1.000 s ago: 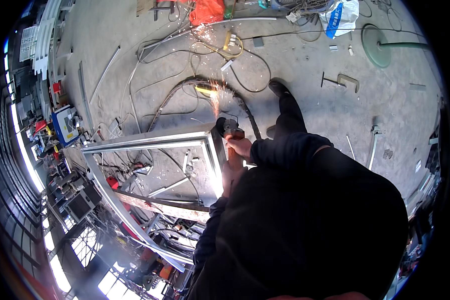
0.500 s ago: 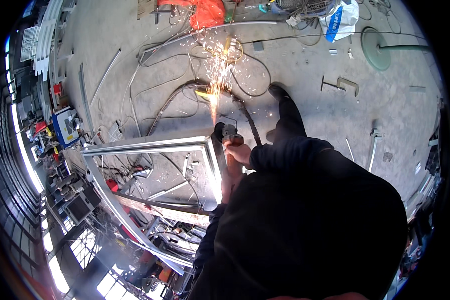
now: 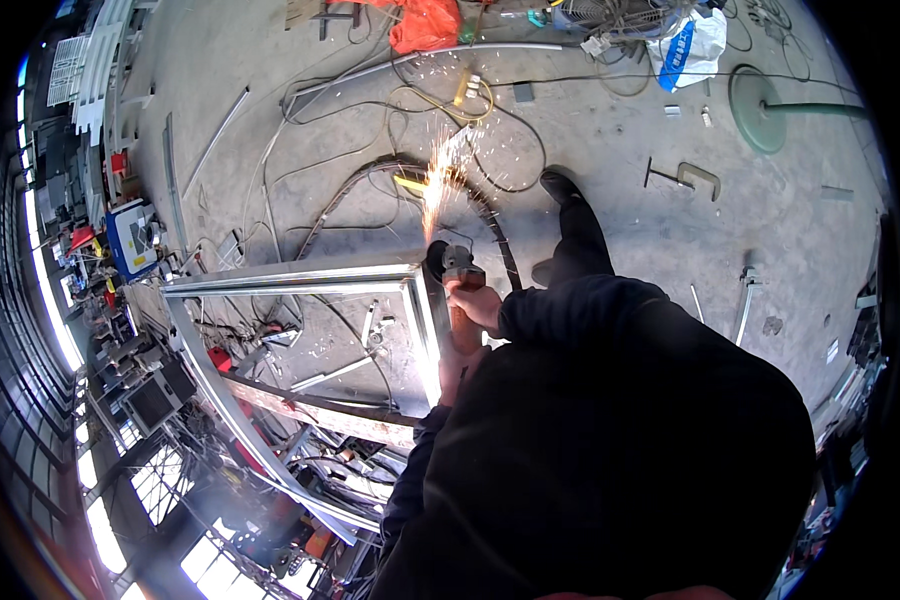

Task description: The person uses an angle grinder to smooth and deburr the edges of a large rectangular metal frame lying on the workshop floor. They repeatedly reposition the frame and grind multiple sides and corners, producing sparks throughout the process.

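Currently grinding at the near right corner of one metal frame (image 3: 300, 282), with one angle grinder (image 3: 455, 272) pressed to the joint and one fan of sparks (image 3: 448, 170) shooting up and away over the concrete floor (image 3: 620, 130). Right hand (image 3: 478, 303) wrapped tight around the grinder's body just behind the head, fingers curled fully about it. Left hand (image 3: 450, 365) lower down, apparently closed on the orange rear handle, though mostly hidden by dark sleeves, so cannot tell for certain how firmly. Frame lying flat on supports, its right rail running bright and glaring toward the body, its top rail stretching off to the left.

Judging by the live sparks, work on this corner well under way but not finished; no way to tell from here whether the other corners have been dressed, far ones being lost in clutter and distortion.

Counted around: two hands, one grinder, one frame, one dark hose or cable bundle (image 3: 370, 180) looping across the floor beyond the sparks, one blue welding machine (image 3: 130, 235) at far left, one white sack (image 3: 688, 48) and one orange-red heap (image 3: 425, 25) at the top, one round green base plate (image 3: 758, 108) at upper right, one boot (image 3: 562, 188) planted beside the frame.
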A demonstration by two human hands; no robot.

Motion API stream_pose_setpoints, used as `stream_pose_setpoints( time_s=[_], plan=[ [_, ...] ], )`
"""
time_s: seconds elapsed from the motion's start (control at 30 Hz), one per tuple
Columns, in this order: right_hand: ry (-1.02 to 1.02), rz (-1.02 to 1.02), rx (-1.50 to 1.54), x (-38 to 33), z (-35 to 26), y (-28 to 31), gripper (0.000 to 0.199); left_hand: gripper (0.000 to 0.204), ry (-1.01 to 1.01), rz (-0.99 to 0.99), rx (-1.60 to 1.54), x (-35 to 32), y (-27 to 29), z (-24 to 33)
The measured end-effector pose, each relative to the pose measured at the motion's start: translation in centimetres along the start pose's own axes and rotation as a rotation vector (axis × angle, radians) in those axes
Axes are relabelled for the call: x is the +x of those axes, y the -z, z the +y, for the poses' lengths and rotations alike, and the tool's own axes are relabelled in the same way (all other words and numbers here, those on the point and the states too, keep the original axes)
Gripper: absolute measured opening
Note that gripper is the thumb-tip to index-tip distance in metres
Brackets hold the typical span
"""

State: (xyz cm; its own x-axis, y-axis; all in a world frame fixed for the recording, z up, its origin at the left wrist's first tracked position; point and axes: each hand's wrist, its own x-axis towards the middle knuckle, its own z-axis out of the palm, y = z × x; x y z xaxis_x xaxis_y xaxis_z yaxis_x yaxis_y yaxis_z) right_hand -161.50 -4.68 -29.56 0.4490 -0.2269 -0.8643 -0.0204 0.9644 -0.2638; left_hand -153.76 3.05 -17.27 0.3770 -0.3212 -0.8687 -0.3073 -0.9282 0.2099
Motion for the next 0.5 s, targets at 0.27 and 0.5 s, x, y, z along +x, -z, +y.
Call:
stream_pose_setpoints(
  time_s=[0.27, 0.5],
  plan=[
    [-0.142, 0.052, -0.072, -0.8, -2.1, -0.5, 0.029, 0.072, -0.066, -0.019, -0.091, 0.7, 0.0, -0.6],
    [-0.084, 0.004, -0.018, 2.6, 2.4, 0.6, 0.022, 0.074, -0.051, -0.037, -0.127, 0.9, -0.7, 0.0]
  ],
)
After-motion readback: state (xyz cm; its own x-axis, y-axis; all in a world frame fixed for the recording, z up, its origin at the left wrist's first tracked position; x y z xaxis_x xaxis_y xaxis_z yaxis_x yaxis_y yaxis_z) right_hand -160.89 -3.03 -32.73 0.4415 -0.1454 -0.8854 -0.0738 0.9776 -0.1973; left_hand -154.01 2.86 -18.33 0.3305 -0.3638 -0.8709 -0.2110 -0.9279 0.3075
